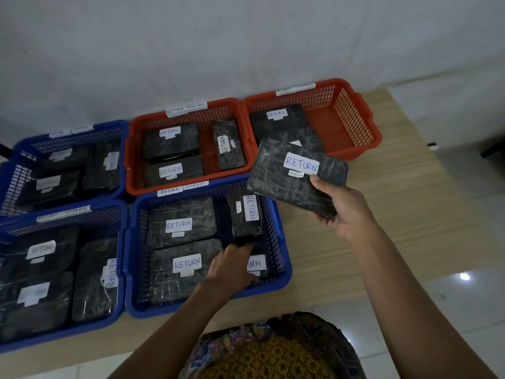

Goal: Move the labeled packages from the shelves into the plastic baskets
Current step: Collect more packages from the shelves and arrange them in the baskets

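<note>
Item one: my left hand pinches the near end of a black film-wrapped RETURN-labelled packet, tilted inside the near blue plastic basket. Item two: my right hand clamps the near corner of a flat black taped RETURN parcel, held above the tan mat by the far red mesh basket. I judge both light, stiff and slick; grip edges.

Parcel returns room: labelled baskets, wrapped pkgs.

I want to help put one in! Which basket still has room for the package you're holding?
The far-right red basket has bare floor right of its one package. The middle red basket has only a thin gap between packages. The blue baskets are crowded. Bare wooden table lies right of the right hand holding the package.
</note>
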